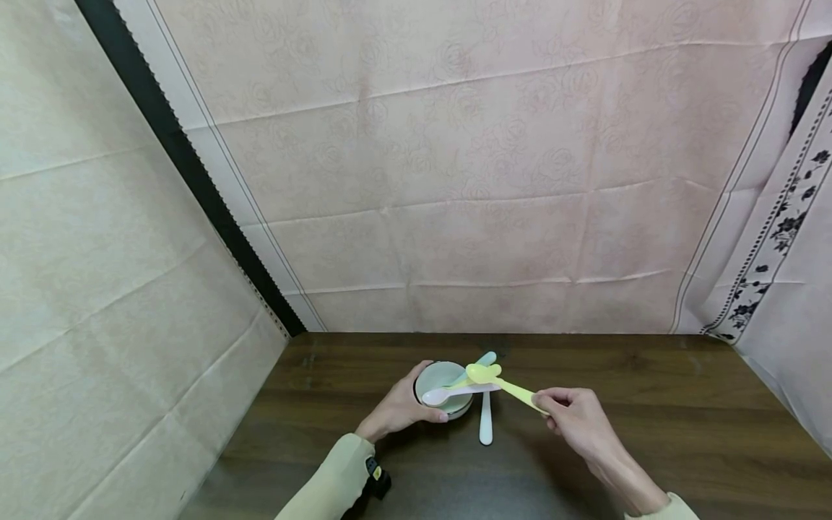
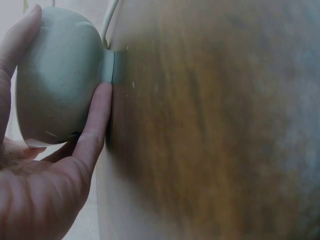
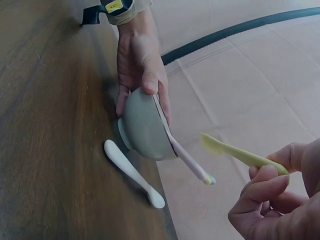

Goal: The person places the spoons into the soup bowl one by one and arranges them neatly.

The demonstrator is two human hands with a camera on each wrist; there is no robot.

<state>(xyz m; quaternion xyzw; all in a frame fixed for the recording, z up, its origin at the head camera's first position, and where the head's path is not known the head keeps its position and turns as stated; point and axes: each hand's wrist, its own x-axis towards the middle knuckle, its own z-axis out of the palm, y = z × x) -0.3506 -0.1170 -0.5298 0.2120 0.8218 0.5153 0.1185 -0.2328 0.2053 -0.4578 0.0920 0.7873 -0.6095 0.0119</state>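
Note:
My left hand (image 1: 404, 404) holds a pale grey-green bowl (image 2: 60, 75) round its side, with the thumb near the rim and a finger by the foot. The bowl stands upright on the table. Several small spoons lean in it, their handles sticking out over the right rim: a pale pink spoon (image 1: 455, 392), a light blue spoon (image 1: 487, 357) and a yellow one. My right hand (image 1: 575, 419) pinches another yellow spoon (image 3: 245, 156) by its handle end, its head above the handles in the head view. A whitish-blue spoon (image 3: 127, 167) lies on the table beside the bowl.
The dark wooden table (image 1: 650, 404) reaches back to a pale patterned cloth (image 1: 494, 180) hung behind it. More cloth (image 1: 117, 325) hangs along the left side. A black strapped device (image 1: 378, 473) sits on the left wrist.

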